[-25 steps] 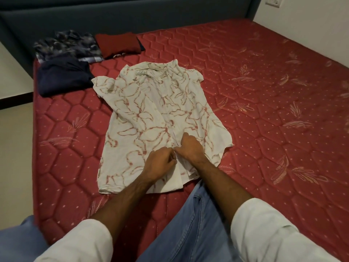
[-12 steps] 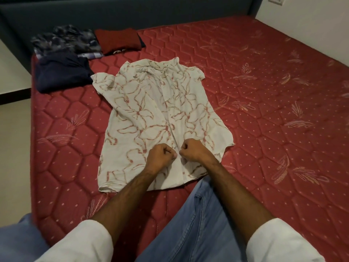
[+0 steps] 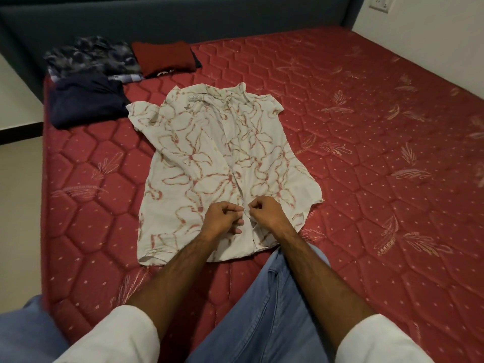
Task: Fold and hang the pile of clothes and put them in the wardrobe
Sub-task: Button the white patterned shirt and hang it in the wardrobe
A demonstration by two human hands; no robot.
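A white short-sleeved shirt [image 3: 209, 163] with a red-brown floral print lies flat on the red quilted mattress [image 3: 366, 179], collar away from me. Both hands work at its front placket near the hem. My left hand [image 3: 222, 220] has its fingers curled and pinches the left placket edge. My right hand [image 3: 264, 212] pinches the right edge just beside it. The two hands almost touch.
Folded clothes lie at the far left corner of the bed: a dark navy garment [image 3: 83, 103], a dark patterned one [image 3: 89, 56] and a dark red one [image 3: 163, 58]. A grey headboard [image 3: 183, 19] runs behind. My jeans-clad knee [image 3: 275, 310] rests on the bed.
Both hands have slid a little up the placket away from the hem and stay pinched together. The shirt has kept its place.
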